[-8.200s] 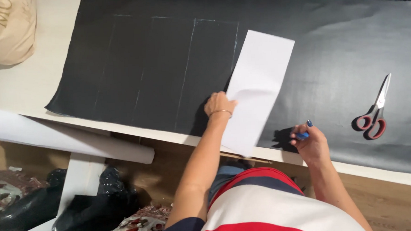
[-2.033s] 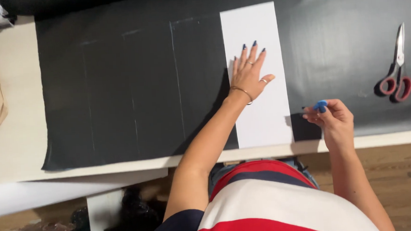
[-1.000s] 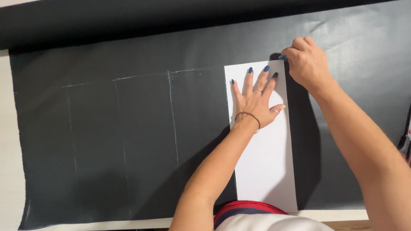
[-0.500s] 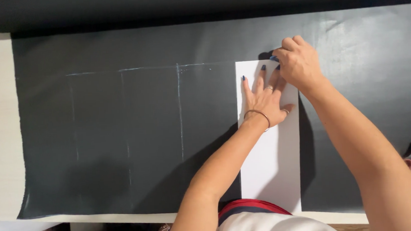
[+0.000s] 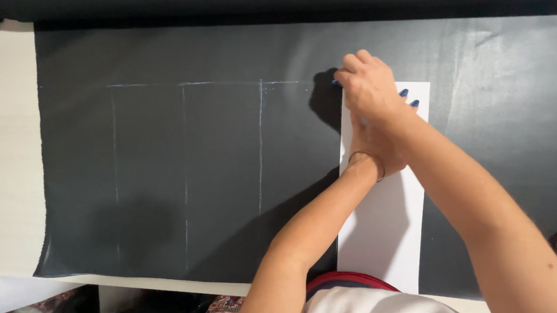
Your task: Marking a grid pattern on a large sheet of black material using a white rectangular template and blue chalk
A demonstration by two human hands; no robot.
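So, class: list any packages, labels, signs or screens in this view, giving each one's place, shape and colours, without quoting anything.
None show. The nearest is a plain white paper strip, long and rectangular, lying on the black sheet under the left hand.

No packages, labels, signs or screens can be seen here.
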